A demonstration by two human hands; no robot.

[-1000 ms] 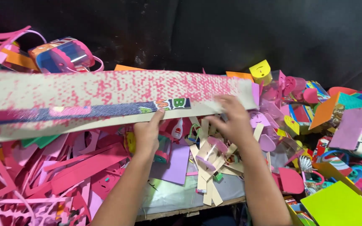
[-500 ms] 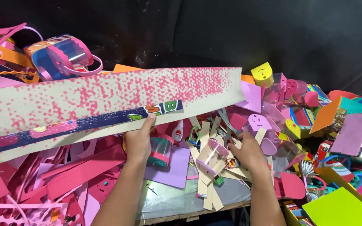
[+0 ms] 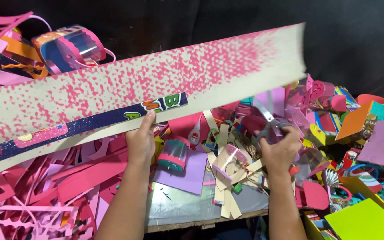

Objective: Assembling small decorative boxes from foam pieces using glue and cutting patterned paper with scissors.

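My left hand (image 3: 141, 142) grips the lower edge of a long beige cardboard strip (image 3: 125, 91) speckled with pink paint. The strip slants up to the right across the whole view, and a dark glittery band with coloured letters (image 3: 112, 116) runs along it. My right hand (image 3: 281, 149) holds a pair of scissors (image 3: 267, 122) with its blades pointing up toward the strip's right end. Under both hands lies a heap of beige paper strips (image 3: 227, 178) and a small clear cylinder with pink trim (image 3: 174, 153) on a purple sheet (image 3: 190, 171).
Pink foam offcuts (image 3: 45, 195) pile up at the left. Clear visor-like pieces with pink rims (image 3: 74, 46) sit at the back left. Coloured paper shapes, an orange sheet (image 3: 354, 120) and a lime-green sheet (image 3: 363, 220) crowd the right. A black backdrop (image 3: 227, 18) stands behind.
My right hand left the strip's edge, dropped to the heap and came up holding scissors. The cardboard strip tilted higher at its right end while my left hand kept its grip.
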